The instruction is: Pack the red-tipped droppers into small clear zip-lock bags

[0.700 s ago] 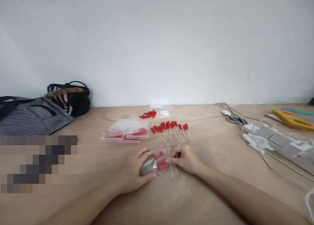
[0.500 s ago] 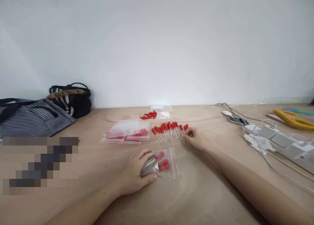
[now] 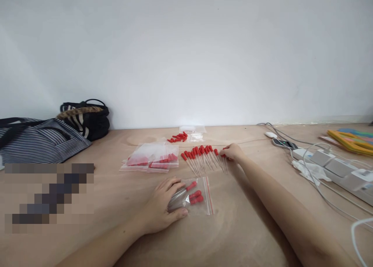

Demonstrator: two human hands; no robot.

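My left hand (image 3: pixel 167 205) is curled over the closed end of a clear zip-lock bag (image 3: pixel 204 187), holding it flat on the table. Inside the bag lie three droppers with red rubber bulbs (image 3: pixel 196 197); their clear stems run under my fingers. Farther off, a fanned row of red-bulbed droppers (image 3: pixel 201 154) lies with tips toward me. At the right end of that row, my right hand (image 3: pixel 233 152) pinches a dropper by its red bulb, which the fingers partly hide.
Filled zip-lock bags (image 3: pixel 151 156) are stacked left of the row. Loose red bulbs (image 3: pixel 178 137) and clear tubes (image 3: pixel 196 136) lie near the wall. Striped bags (image 3: pixel 43 139) stand at left. At right are a power strip (image 3: pixel 332 164) with cables and a yellow object (image 3: pixel 349 143).
My right hand has moved slightly right and away from me, from the dropper stems to a bulb at the row's end. My left hand stays on the bag.
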